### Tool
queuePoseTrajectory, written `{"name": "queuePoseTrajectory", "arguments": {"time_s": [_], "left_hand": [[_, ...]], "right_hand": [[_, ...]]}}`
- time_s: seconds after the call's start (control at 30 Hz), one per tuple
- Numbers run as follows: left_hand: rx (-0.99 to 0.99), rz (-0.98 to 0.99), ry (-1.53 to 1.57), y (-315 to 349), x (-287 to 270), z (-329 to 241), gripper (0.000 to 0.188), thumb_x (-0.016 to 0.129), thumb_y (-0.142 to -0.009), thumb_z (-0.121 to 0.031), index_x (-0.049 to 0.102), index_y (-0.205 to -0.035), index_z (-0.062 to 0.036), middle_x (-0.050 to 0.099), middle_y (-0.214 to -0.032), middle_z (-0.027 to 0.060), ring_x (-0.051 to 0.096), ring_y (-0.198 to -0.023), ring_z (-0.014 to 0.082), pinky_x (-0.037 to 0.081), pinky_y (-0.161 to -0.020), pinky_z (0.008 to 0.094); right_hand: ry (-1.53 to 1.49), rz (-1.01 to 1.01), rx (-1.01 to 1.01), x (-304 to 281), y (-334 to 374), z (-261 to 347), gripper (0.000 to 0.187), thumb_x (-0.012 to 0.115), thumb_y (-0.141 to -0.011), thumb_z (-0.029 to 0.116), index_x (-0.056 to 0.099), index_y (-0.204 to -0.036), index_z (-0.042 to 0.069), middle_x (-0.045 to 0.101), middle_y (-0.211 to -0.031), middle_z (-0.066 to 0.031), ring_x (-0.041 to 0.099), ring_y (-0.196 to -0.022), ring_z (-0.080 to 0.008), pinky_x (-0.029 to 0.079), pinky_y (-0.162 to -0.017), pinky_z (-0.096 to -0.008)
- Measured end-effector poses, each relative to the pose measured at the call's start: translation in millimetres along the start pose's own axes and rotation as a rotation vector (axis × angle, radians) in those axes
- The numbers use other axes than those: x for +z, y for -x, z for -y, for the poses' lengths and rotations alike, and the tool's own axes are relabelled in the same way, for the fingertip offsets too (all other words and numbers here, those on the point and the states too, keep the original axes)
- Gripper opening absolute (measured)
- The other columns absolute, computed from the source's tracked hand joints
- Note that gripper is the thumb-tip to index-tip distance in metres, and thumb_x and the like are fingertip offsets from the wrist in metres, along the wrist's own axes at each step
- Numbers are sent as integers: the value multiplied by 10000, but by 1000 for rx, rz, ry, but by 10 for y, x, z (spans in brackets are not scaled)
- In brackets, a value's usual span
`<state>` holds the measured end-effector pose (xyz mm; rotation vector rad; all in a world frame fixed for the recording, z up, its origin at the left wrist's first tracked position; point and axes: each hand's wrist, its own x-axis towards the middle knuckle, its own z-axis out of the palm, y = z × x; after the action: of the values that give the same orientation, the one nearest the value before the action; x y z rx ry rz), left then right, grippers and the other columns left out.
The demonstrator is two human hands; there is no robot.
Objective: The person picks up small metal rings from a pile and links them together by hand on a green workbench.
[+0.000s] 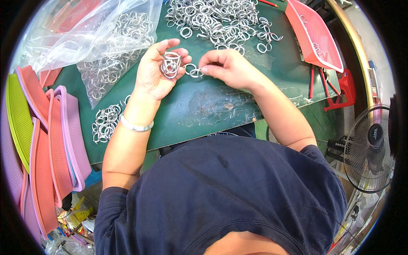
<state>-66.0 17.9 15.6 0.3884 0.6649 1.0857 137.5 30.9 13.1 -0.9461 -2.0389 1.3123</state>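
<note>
My left hand (149,72) is turned palm up, its fingers curled around several silver metal rings (171,64). Beside it, my right hand (231,68) pinches a metal ring (196,74) between thumb and fingertips. Another ring (189,68) lies against that one, near the left fingertips; whether the two are linked I cannot tell. Beyond both hands spreads a large heap of loose rings (212,21) on the green table (204,95). A smaller heap of rings (106,121) lies left of my left forearm, close to the table's near edge.
A transparent plastic bag (121,49) full of rings covers the table's far left. At the far right stands a pink basket (325,46) holding a few rings. Stacked pink, green and purple baskets (55,140) lean at the left. A red stool (346,91) and a fan (369,144) are at the right.
</note>
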Motion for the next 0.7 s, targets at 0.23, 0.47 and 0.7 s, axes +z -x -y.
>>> {"name": "queuePoseTrajectory", "arguments": {"time_s": [0.23,0.47,0.7], "left_hand": [[-17,22,-523,53,136,65,195,563,-837,-171,577,-975,-35,591,-787,19,553,-655,85,422,-491,185],[-71,94,-539,53,149,108,156,558,-845,-181,589,-907,-41,574,-706,18,522,-591,71,401,-459,168],[-223,159,-166,72,190,113,175,508,-869,-200,550,-837,-32,554,-660,38,520,-545,92,384,-386,163]], "right_hand": [[-695,-48,265,-111,-1,43,105,568,-821,129,584,-813,26,572,-641,-19,498,-505,-53,376,-433,-172],[-794,-39,315,-145,4,29,144,525,-861,178,573,-834,45,566,-649,-17,486,-501,-63,344,-424,-176],[-732,21,325,-79,-16,-11,174,510,-859,189,578,-807,37,565,-630,-19,482,-484,-59,363,-409,-178]]}}
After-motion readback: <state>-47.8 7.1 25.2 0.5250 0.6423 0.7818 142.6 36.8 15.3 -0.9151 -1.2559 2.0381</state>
